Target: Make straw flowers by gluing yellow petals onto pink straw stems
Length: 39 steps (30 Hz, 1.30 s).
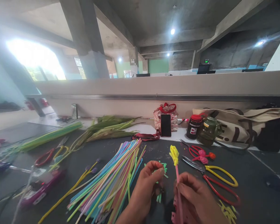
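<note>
My right hand (193, 194) is closed around a pink straw (177, 171), which stands roughly upright. At the straw's top sits a yellow folded bundle (174, 154) shaped like a flower head. My left hand (151, 179) is to the left of it, apart from the straw. Its thumb and fingertips are pinched together, and whatever they hold is too small to tell. Short green pieces (158, 198) lie scattered on the dark tabletop beneath and behind my left hand. A pink object with holes (174, 213) shows below my right hand, mostly hidden.
A pile of pastel straws (114, 177) spreads at left, beside a yellow stem (67, 195) and a purple tool (40, 189). Red-and-yellow-handled scissors (220, 174) lie right. Behind are corn husks (107, 129), a phone (166, 125), a dark bottle (194, 127), a green jug (207, 132) and a canvas bag (240, 124).
</note>
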Each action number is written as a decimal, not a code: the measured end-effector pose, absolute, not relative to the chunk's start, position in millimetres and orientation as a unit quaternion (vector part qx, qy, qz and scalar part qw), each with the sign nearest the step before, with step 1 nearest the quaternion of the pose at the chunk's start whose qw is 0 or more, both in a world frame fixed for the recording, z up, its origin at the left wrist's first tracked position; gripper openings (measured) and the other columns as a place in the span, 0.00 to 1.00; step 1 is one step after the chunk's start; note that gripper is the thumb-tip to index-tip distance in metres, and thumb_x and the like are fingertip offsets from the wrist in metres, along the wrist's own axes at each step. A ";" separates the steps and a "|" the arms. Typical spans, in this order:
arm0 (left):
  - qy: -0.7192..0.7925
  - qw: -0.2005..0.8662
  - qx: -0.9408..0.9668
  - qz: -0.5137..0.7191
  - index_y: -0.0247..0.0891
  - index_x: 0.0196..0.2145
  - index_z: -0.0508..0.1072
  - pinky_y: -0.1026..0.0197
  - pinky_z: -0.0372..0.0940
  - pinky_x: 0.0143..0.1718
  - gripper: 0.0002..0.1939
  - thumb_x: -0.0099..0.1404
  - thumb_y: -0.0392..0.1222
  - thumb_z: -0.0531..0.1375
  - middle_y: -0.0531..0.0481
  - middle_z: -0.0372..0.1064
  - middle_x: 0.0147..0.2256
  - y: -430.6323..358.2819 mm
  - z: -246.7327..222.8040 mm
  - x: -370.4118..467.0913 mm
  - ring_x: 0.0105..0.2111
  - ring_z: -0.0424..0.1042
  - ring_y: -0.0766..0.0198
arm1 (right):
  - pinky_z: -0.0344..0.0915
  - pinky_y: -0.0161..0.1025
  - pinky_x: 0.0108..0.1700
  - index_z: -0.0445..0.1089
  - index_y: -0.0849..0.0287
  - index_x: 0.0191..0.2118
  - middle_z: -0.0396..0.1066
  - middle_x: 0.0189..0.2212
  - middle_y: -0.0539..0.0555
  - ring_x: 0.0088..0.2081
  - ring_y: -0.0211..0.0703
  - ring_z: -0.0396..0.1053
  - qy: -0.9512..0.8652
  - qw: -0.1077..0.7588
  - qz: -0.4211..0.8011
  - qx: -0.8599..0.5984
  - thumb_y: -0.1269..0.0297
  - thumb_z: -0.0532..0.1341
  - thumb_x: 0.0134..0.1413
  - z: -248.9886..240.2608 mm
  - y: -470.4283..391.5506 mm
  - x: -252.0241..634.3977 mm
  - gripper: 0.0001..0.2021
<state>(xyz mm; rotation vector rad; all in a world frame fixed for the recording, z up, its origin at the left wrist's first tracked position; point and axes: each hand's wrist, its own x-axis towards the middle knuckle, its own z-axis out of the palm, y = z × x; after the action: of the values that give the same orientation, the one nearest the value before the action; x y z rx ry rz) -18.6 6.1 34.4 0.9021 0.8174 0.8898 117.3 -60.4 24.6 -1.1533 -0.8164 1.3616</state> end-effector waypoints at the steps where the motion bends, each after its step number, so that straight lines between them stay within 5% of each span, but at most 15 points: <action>1: 0.385 0.717 0.409 0.413 0.38 0.25 0.62 0.73 0.42 0.13 0.15 0.50 0.48 0.63 0.62 0.53 0.14 7.7 31.4 -19.6 0.13 0.50 0.76 | 0.57 0.31 0.19 0.62 0.57 0.25 0.60 0.16 0.43 0.17 0.33 0.60 -0.316 0.562 0.603 -0.470 0.61 0.62 0.47 23.6 -60.8 117.0 0.09; 5: 0.412 0.702 0.423 0.398 0.36 0.20 0.63 0.70 0.36 0.14 0.18 0.49 0.53 0.62 0.63 0.49 0.11 10.8 26.8 -19.3 0.11 0.43 0.78 | 0.58 0.32 0.18 0.62 0.57 0.25 0.62 0.17 0.44 0.17 0.34 0.61 -0.294 0.559 0.647 -0.426 0.61 0.63 0.47 22.0 -60.9 118.4 0.09; 9: 0.408 0.704 0.451 0.367 0.33 0.33 0.74 0.70 0.44 0.17 0.19 0.44 0.47 0.66 0.58 0.59 0.15 7.7 33.3 -16.2 0.15 0.53 0.75 | 0.57 0.30 0.20 0.63 0.58 0.24 0.63 0.18 0.45 0.18 0.32 0.62 -0.313 0.564 0.618 -0.449 0.63 0.63 0.47 19.9 -59.2 119.6 0.09; 11: 0.391 0.721 0.444 0.361 0.32 0.31 0.75 0.69 0.46 0.18 0.17 0.45 0.46 0.66 0.55 0.63 0.19 5.8 36.7 -15.0 0.18 0.56 0.74 | 0.58 0.30 0.21 0.63 0.58 0.24 0.62 0.17 0.44 0.18 0.32 0.61 -0.308 0.563 0.616 -0.457 0.63 0.63 0.46 17.5 -58.5 118.6 0.09; 17: 0.322 0.795 0.386 0.339 0.31 0.22 0.71 0.69 0.41 0.15 0.14 0.49 0.48 0.63 0.55 0.58 0.16 6.0 34.3 -14.1 0.16 0.54 0.75 | 0.60 0.33 0.20 0.62 0.58 0.24 0.57 0.15 0.42 0.16 0.31 0.57 -0.318 0.531 0.630 -0.469 0.62 0.62 0.48 9.5 -59.5 114.0 0.09; 25: 0.263 0.862 0.317 0.296 0.29 0.28 0.72 0.71 0.38 0.14 0.16 0.46 0.46 0.65 0.57 0.56 0.15 6.1 27.7 -13.0 0.14 0.50 0.78 | 0.60 0.32 0.19 0.63 0.59 0.22 0.58 0.15 0.41 0.15 0.29 0.54 -0.352 0.507 0.615 -0.490 0.62 0.62 0.43 17.1 -60.3 111.3 0.09; 39: 0.289 0.845 0.317 0.318 0.30 0.23 0.71 0.71 0.40 0.14 0.14 0.46 0.46 0.65 0.58 0.55 0.12 1.2 26.8 -7.1 0.12 0.49 0.78 | 0.60 0.31 0.18 0.62 0.60 0.21 0.55 0.13 0.40 0.14 0.28 0.53 -0.376 0.498 0.576 -0.527 0.61 0.61 0.43 20.1 -61.0 106.8 0.10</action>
<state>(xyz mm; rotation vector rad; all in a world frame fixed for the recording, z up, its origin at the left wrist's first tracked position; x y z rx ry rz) -7.1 1.2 26.8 0.6683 0.6096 0.6720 106.8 -61.0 20.1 -1.2765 -0.9097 1.3943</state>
